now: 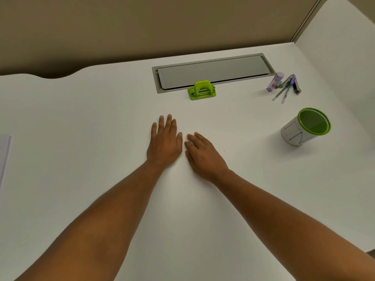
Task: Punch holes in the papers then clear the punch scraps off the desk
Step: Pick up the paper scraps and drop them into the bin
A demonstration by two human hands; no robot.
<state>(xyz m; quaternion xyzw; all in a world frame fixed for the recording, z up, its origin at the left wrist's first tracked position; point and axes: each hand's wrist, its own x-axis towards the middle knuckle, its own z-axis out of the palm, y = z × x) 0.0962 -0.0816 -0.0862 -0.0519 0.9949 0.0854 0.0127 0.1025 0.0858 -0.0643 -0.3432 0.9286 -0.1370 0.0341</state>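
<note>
A green hole punch (202, 90) stands on the white desk (101, 118), just in front of a grey cable hatch. My left hand (164, 140) lies flat, palm down, in the middle of the desk with nothing in it. My right hand (204, 155) rests flat beside it, fingers pointing toward the left hand's thumb, almost touching it. The corner of a sheet of white paper (4, 153) shows at the left edge. I see no punch scraps on the desk.
A white cup with a green rim (304, 127) stands at the right. Behind it lie a purple glue stick (274, 82), pens (284, 91) and a small stapler. The grey cable hatch (213, 72) is set into the desk. A partition wall rises behind.
</note>
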